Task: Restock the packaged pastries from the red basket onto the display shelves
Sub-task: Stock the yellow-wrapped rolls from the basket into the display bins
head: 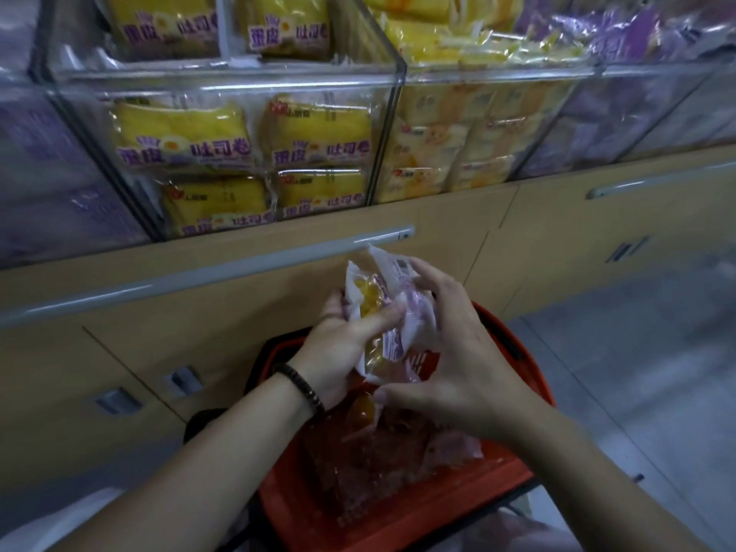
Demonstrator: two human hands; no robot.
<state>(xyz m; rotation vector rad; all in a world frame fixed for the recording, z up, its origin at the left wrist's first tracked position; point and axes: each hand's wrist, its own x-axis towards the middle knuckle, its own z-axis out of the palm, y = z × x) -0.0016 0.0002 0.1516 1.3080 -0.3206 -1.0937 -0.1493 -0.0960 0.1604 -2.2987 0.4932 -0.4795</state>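
A red basket point(398, 515) sits low in front of me with several clear-wrapped pastries point(370, 444) inside. Above it both hands hold a small stack of packaged pastries point(392, 312), white and purple wrappers with yellow filling showing. My left hand point(342, 352) grips the stack from the left, thumb across its front. My right hand point(458, 348) wraps over it from the right, fingers on its top edge and thumb below. Clear acrylic display bins point(394, 113) above hold yellow pastry packs point(247, 153).
Wooden cabinets with a long grey handle point(199, 268) run below the bins. Pale yellow packs point(450, 153) fill the bin to the right, purple packs point(621, 37) the far right and left. Grey floor point(637, 352) lies to the right of the basket.
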